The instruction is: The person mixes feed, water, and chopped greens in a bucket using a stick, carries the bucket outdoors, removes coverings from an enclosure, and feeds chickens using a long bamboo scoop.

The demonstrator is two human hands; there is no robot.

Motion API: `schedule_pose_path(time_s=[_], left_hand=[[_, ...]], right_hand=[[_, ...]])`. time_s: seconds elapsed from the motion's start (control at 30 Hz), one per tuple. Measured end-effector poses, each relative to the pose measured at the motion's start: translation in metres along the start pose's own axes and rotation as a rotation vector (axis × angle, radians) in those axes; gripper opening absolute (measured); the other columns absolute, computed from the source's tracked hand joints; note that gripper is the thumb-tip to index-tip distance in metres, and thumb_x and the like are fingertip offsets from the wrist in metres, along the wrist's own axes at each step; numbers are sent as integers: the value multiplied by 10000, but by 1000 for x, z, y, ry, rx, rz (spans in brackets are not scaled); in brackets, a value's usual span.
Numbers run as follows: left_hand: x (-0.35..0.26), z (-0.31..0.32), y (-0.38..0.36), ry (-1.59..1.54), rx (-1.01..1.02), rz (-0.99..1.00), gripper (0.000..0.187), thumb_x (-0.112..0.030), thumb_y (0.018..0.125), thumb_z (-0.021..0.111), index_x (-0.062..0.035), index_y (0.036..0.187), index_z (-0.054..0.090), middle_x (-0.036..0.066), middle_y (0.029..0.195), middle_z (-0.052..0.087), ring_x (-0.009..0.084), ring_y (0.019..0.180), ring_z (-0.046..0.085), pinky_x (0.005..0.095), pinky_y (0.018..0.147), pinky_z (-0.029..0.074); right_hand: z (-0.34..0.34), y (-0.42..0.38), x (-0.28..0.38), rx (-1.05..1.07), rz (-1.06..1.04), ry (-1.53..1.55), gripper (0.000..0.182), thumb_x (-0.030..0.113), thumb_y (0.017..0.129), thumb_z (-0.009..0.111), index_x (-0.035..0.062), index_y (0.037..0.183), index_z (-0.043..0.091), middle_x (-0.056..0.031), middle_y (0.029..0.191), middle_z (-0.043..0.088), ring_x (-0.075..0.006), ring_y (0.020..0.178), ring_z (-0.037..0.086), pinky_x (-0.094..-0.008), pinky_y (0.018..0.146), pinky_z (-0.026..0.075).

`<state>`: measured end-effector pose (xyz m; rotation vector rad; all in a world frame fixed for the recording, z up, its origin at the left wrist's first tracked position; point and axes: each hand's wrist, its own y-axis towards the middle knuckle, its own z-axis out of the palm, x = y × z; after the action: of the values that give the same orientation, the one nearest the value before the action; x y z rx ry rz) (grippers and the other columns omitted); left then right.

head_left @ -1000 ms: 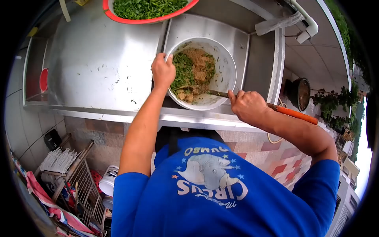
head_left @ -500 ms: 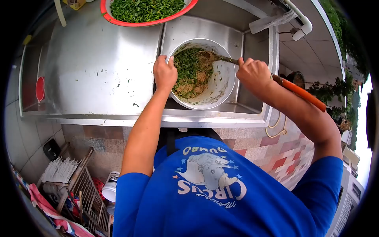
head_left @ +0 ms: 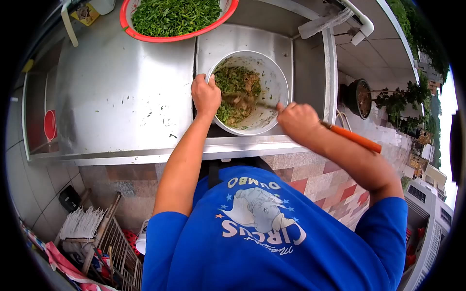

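A white bucket (head_left: 275, 80) stands in the metal basin, holding a mix of chopped greens and a brownish crumbly mass (head_left: 247, 80). My left hand (head_left: 206, 97) grips the bucket's left rim, thumb over the edge. In my right hand (head_left: 298, 120), closed at the bucket's right rim, is a long-handled spatula (head_left: 353, 138). Its orange handle end runs back along my forearm. The shaft slants down into the bucket, and the spatula's head is blurred and partly buried in the mix.
Behind the bucket, a red-rimmed basin (head_left: 180, 36) is heaped with chopped greens. Scraps of green dot the steel counter (head_left: 121, 87) to the left. A white pipe (head_left: 361, 26) hangs at the back right. A potted plant (head_left: 360, 99) stands right of the sink.
My right hand has moved left and toward me, drawing the spatula's head through the mix toward the near side. My left hand keeps its hold on the rim.
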<state>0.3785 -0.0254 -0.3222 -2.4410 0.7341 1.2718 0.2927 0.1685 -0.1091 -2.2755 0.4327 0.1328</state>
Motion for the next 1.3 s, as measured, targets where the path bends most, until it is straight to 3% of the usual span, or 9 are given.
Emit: schedule_pose_path(time_s=[0.1,0.23,0.3,0.47,0.6,0.8,0.93,1.17,1.3], left_hand=[[-1,4,3,-2,-4,15,288,-215,978,625,60,1065,628,272,1010,668,464,961,624,529,858,472],[-7,0,2,4,44,-4,283,-200,976,626,59,1091,615,272,1033,651,461,1008,599,524,896,464],[-2,-2,0,16,31,-16,278,-199,975,628,55,1086,616,274,1032,650,463,1008,598,524,895,464],[-2,6,-2,11,-21,5,279,-226,976,631,38,1068,621,273,1020,661,474,982,615,530,871,472],[-1,2,-1,2,-1,-3,290,-230,981,624,40,1084,615,268,1036,662,468,993,615,530,881,469],[0,4,1,-20,9,6,280,-220,977,628,43,1071,620,268,1027,663,460,987,620,520,878,471],[0,4,3,-8,-17,11,272,-215,974,631,44,1058,625,266,1015,664,463,975,618,519,872,471],[-2,2,5,8,-19,12,279,-218,971,635,49,1052,639,270,1006,672,459,972,626,518,870,477],[-2,3,5,24,-24,21,291,-222,970,638,52,1066,644,269,994,680,459,959,636,517,864,484]], right_hand=[[1,21,-32,-4,161,-132,292,100,1002,555,-41,1248,626,-145,872,685,-238,755,724,-334,573,597],[7,42,-18,194,-48,-237,233,122,975,625,12,1164,707,-98,965,697,-241,904,722,-333,709,618],[31,43,7,267,5,-13,231,76,929,618,32,1115,749,-156,1112,725,-307,1050,725,-418,838,611],[20,46,-13,259,-33,253,254,13,892,561,-4,1064,747,-209,1073,740,-378,1033,727,-517,697,602],[7,61,-54,560,126,580,235,-1,897,512,-79,1029,689,-193,758,675,-283,557,668,-419,425,499],[14,34,-85,408,407,1456,213,102,963,567,-40,971,726,-71,537,505,-157,388,485,-342,340,380],[8,40,-100,386,199,754,255,138,974,573,-72,945,715,-137,545,566,-241,442,606,-390,390,475],[-22,40,-43,171,138,230,190,117,935,601,36,1051,727,-200,1101,725,-314,975,742,-445,817,610],[5,20,-19,16,-219,42,311,108,1006,493,-62,1228,632,-159,869,724,-302,736,743,-388,606,609]])
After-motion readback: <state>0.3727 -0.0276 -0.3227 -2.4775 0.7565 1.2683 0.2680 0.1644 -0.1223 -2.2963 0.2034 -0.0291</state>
